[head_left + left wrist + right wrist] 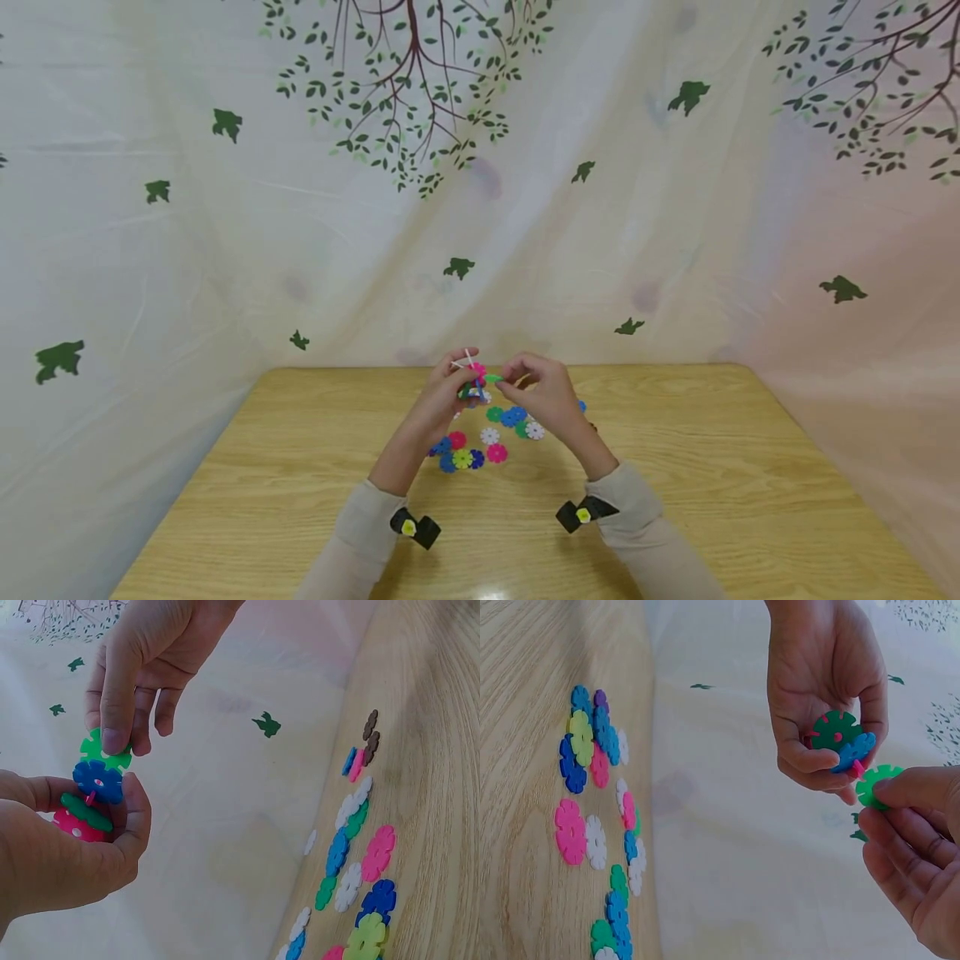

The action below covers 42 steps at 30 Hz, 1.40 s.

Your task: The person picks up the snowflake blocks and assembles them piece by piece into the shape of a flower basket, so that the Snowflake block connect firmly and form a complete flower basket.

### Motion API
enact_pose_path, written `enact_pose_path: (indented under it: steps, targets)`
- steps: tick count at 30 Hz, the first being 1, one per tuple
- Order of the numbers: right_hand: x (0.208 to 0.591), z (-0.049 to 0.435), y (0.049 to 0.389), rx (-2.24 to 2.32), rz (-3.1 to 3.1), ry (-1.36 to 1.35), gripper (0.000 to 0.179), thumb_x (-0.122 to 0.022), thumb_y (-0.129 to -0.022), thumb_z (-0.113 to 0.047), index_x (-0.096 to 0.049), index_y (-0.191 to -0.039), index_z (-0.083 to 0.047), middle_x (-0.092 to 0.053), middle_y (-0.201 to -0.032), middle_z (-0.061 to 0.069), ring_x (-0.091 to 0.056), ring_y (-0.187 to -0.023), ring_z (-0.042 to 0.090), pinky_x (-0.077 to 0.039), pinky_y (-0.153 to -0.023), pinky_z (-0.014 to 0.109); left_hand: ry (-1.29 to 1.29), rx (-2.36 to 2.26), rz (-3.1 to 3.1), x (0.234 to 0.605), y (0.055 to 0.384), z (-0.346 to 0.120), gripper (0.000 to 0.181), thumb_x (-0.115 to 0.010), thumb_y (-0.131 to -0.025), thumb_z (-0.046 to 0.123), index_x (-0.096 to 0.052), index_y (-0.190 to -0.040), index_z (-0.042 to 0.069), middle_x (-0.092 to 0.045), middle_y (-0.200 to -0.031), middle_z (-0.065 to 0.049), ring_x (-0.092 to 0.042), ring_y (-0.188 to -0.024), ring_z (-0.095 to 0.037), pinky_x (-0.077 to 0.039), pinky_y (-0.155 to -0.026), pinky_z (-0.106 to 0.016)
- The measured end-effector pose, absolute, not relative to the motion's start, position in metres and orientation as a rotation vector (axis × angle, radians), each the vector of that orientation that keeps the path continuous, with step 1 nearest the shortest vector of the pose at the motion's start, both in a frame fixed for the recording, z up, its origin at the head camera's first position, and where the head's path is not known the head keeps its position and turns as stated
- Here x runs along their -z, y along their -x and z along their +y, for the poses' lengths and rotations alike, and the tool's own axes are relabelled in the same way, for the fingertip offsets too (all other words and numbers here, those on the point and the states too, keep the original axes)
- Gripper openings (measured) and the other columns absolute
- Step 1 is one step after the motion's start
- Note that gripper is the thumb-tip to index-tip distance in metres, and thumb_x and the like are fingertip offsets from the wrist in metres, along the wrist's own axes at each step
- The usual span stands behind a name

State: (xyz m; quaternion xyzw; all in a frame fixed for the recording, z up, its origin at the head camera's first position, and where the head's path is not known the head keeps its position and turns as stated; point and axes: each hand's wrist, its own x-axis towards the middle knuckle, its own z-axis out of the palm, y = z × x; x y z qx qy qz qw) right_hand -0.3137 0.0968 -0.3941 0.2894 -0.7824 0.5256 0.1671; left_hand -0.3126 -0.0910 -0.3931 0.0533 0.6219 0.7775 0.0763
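Note:
My left hand [441, 398] grips a small cluster of joined plastic snowflake discs above the table. It includes a pink disc [75, 826], a dark green disc [832, 733] and a blue disc [99, 784]; white pieces [469, 358] also show in the head view. Between thumb and fingers, my right hand [546, 393] pinches a light green snowflake disc [870, 785]. That disc's edge is right at the cluster, overlapping the blue disc in the left wrist view. The left fingers hide part of the cluster.
Loose snowflake discs lie on the wooden table [315, 467] beneath the hands, among them a pink one [497, 453], a yellow one [462, 459] and a white one [490, 436]. Behind the table's far edge hangs a pale curtain [360, 275] with leaf prints.

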Motion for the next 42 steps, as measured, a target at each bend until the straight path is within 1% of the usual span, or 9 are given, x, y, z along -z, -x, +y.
enact_pose_path:
  steps: [6, 11, 15, 20, 26, 29, 33, 40, 42]
  targets:
    - [0.3923, 0.0945, 0.3119, -1.482, -2.239, -0.846, 0.005, -0.076, -0.087, 0.001, -0.072, -0.089, -0.002, -0.073, -0.084, 0.010, -0.070, -0.077, 0.021, -0.058, -0.068, 0.027, -0.150, -2.343, 1.849, 0.3931, 0.3124, -0.0921, 0.039, -0.050, -0.106, 0.011, -0.043, -0.144, 0.007, -0.051, -0.094, -0.001, -0.056, -0.077, -0.011, -0.055, -0.072, -0.025]
    - [0.3917, 0.0948, 0.3111, -1.455, -2.257, -0.837, 0.005, -0.076, -0.088, -0.001, -0.073, -0.090, -0.003, -0.074, -0.084, 0.009, -0.070, -0.078, 0.021, -0.058, -0.068, 0.027, -0.143, -2.341, 1.857, 0.3937, 0.3130, -0.0918, 0.039, -0.050, -0.106, 0.012, -0.044, -0.144, 0.007, -0.052, -0.093, -0.001, -0.056, -0.076, -0.010, -0.055, -0.073, -0.026]
    - [0.3924, 0.0951, 0.3130, -1.441, -2.255, -0.839, 0.005, -0.076, -0.087, 0.000, -0.073, -0.090, -0.003, -0.073, -0.084, 0.009, -0.070, -0.077, 0.021, -0.058, -0.068, 0.026, -0.152, -2.348, 1.851, 0.3930, 0.3147, -0.0910, 0.039, -0.050, -0.105, 0.011, -0.043, -0.144, 0.006, -0.052, -0.091, 0.000, -0.056, -0.075, -0.010, -0.055, -0.071, -0.025]
    - [0.3935, 0.0936, 0.3156, -1.438, -2.251, -0.847, 0.006, -0.076, -0.087, 0.001, -0.072, -0.090, -0.002, -0.073, -0.083, 0.009, -0.070, -0.076, 0.021, -0.058, -0.067, 0.027, -0.163, -2.359, 1.844, 0.3933, 0.3167, -0.0911, 0.039, -0.050, -0.105, 0.010, -0.043, -0.143, 0.005, -0.052, -0.093, 0.000, -0.056, -0.076, -0.010, -0.054, -0.068, -0.022]
    - [0.3958, 0.0915, 0.3160, -1.431, -2.252, -0.818, 0.006, -0.077, -0.087, -0.001, -0.072, -0.091, -0.002, -0.073, -0.083, 0.008, -0.070, -0.076, 0.020, -0.058, -0.067, 0.027, -0.169, -2.340, 1.837, 0.3942, 0.3170, -0.0913, 0.039, -0.049, -0.106, 0.010, -0.042, -0.144, 0.005, -0.052, -0.092, 0.000, -0.056, -0.079, -0.012, -0.055, -0.072, -0.024]
    - [0.3973, 0.0910, 0.3156, -1.430, -2.239, -0.822, 0.006, -0.076, -0.087, 0.000, -0.073, -0.091, -0.002, -0.073, -0.083, 0.009, -0.070, -0.076, 0.020, -0.058, -0.066, 0.027, -0.180, -2.342, 1.826, 0.3952, 0.3163, -0.0900, 0.040, -0.049, -0.105, 0.009, -0.041, -0.144, 0.004, -0.052, -0.094, 0.000, -0.056, -0.081, -0.012, -0.055, -0.072, -0.024]
    - [0.3993, 0.0905, 0.3156, -1.415, -2.206, -0.824, 0.007, -0.077, -0.086, 0.001, -0.073, -0.090, -0.003, -0.073, -0.081, 0.009, -0.070, -0.074, 0.021, -0.058, -0.065, 0.025, -0.199, -2.358, 1.822, 0.3963, 0.3140, -0.0874, 0.039, -0.047, -0.105, 0.008, -0.040, -0.144, 0.003, -0.050, -0.098, -0.001, -0.057, -0.080, -0.011, -0.055, -0.072, -0.023]
    - [0.3974, 0.0909, 0.3129, -1.389, -2.164, -0.848, 0.007, -0.079, -0.084, 0.004, -0.074, -0.087, 0.000, -0.073, -0.080, 0.012, -0.071, -0.071, 0.023, -0.060, -0.066, 0.025, -0.282, -2.323, 1.810, 0.3968, 0.3090, -0.0850, 0.037, -0.043, -0.107, 0.010, -0.034, -0.142, 0.002, -0.047, -0.101, -0.003, -0.054, -0.080, -0.012, -0.052, -0.072, -0.022]
    - [0.3957, 0.0915, 0.3121, -1.378, -2.162, -0.860, 0.008, -0.079, -0.084, 0.005, -0.074, -0.087, 0.000, -0.073, -0.080, 0.013, -0.072, -0.071, 0.024, -0.060, -0.066, 0.026, -0.303, -2.302, 1.806, 0.3968, 0.3084, -0.0865, 0.038, -0.042, -0.107, 0.012, -0.033, -0.143, 0.003, -0.047, -0.102, -0.004, -0.054, -0.081, -0.012, -0.052, -0.073, -0.023]
